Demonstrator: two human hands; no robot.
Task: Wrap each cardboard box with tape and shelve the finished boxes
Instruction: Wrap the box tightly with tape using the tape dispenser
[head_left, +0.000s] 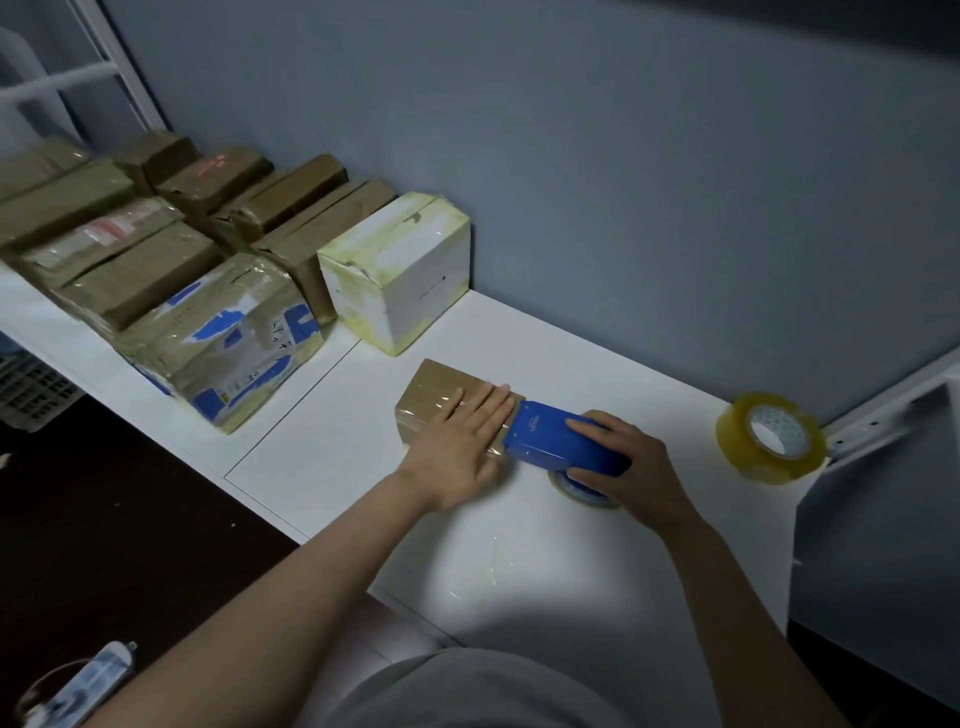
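On the white tabletop, right in front of us, sits the small brown box we are wrapping. Our left hand lies flat on top of it, fingers straight and close together, pressing it down and curling round nothing. Our right hand has a full grip on the blue tape dispenser, fingers wrapped over its top, with the roll tucked underneath.

What matters most is where the box lies from that grip. The box is to the left of the dispenser, and the dispenser's front end touches the box's right edge, just beside our left fingertips. The dispenser's long side points at the box, from right to left and a little away from us. Shiny tape shows across the box top. So we think the tape has to run along that same line, with our right hand doing the moving while our left hand pins the box. If the box slips, the tape may go on crooked.

We cannot tell which way the box is longest, because our left hand hides much of it. A spare roll of tape stands well apart on the right
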